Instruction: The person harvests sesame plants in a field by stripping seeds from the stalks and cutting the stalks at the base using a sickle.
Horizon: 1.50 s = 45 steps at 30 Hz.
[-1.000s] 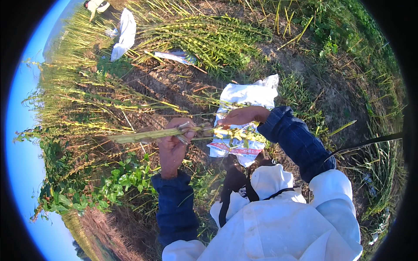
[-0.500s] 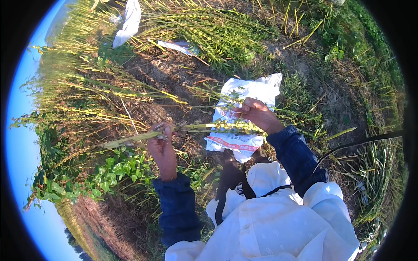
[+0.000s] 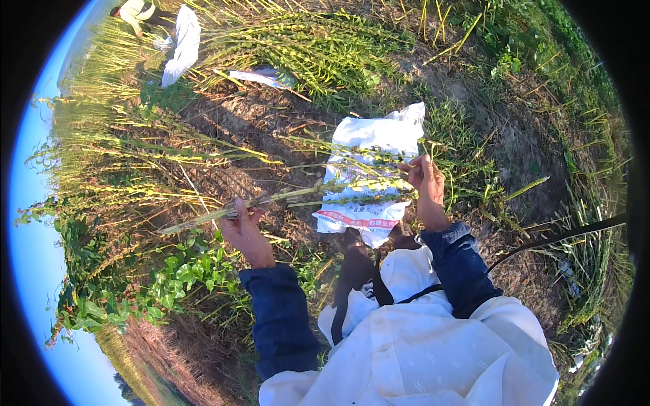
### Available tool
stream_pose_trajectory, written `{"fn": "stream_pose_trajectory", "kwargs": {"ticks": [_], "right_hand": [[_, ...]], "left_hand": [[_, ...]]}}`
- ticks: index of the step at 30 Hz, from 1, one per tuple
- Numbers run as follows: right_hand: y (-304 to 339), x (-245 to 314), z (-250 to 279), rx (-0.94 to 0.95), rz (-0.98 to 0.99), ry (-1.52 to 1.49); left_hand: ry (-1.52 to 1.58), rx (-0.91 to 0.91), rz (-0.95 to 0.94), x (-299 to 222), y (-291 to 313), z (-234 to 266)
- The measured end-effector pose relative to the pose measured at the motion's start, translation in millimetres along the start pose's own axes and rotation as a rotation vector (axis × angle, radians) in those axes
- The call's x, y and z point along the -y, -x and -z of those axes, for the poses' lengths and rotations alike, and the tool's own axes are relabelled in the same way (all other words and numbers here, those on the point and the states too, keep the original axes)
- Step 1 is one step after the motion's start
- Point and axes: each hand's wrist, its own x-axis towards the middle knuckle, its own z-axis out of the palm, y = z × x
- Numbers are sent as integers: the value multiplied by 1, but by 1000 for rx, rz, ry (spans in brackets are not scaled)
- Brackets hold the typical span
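A long plant stalk [image 3: 288, 195] with side branches and small pods lies crosswise in front of me. Its thick pale end points left. My left hand [image 3: 245, 229] is closed around the stalk near that end. At the podded right end, my right hand [image 3: 428, 184] pinches a branch tip between thumb and fingers. Under this end lies a white woven sack [image 3: 379, 132] with a red printed band, spread on the ground by my feet. Pods and thin branches cover part of the sack.
Standing stalks [image 3: 135, 152] fill the left side. Cut stalks [image 3: 318, 54] lie in a heap ahead, near a second white sack [image 3: 183, 44]. Another person [image 3: 139, 15] bends at the far left. A dark curved strap [image 3: 555, 237] crosses the right side.
My right hand has moved right and slightly down, towards the branch tips. My left hand has shifted slightly left and lower, still on the stalk. The other person shows more fully.
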Motion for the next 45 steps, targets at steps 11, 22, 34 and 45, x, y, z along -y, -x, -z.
{"fn": "stream_pose_trajectory", "kwargs": {"ticks": [11,22,34,45], "right_hand": [[139,-97,-64,1173,990,1628],[0,-46,-38,623,569,1091],[-56,-99,-33,632,-309,525],[-35,-79,5,110,-31,716]], "left_hand": [[-157,230,-22,-14,-13,-4],[-184,404,-144,-26,1,29],[-225,387,-163,-28,18,45],[-45,30,56,-5,17,51]]}}
